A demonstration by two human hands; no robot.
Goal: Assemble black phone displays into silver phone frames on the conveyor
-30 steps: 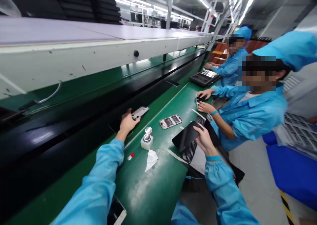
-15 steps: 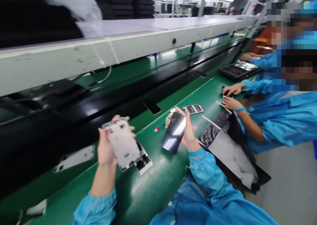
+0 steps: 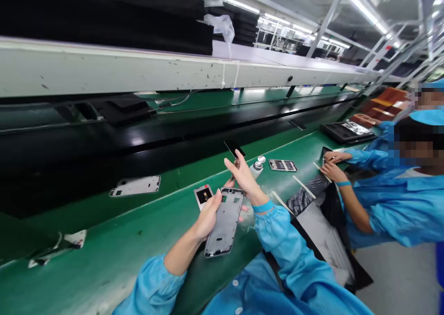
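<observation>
My left hand (image 3: pixel 208 215) is closed around a grey phone middle frame (image 3: pixel 225 227), thumb on its near face and fingertips showing past the far edge. The frame is tilted above the green bench. My right hand (image 3: pixel 247 181) is at the frame's upper end, with its thumb and a finger stretched apart. Nothing held shows clearly there; its other fingers are partly hidden. Behind my left hand lies a pale-edged phone part (image 3: pixel 203 195) with a dark middle and a red mark. A dark glass panel (image 3: pixel 235 149) lies beyond my right fingertips.
A small bottle (image 3: pixel 256 168) with its lid up stands near an opened phone (image 3: pixel 282 165). Another phone frame (image 3: pixel 135 186) lies on the dark belt. Scraps (image 3: pixel 62 248) lie at left. A person in blue works at right beside a black tray (image 3: pixel 347 132). A shelf (image 3: pixel 138 74) overhangs.
My hands have come together at the phone frame. The dark glossy panel that was in my right hand is no longer visible there. The view has shifted.
</observation>
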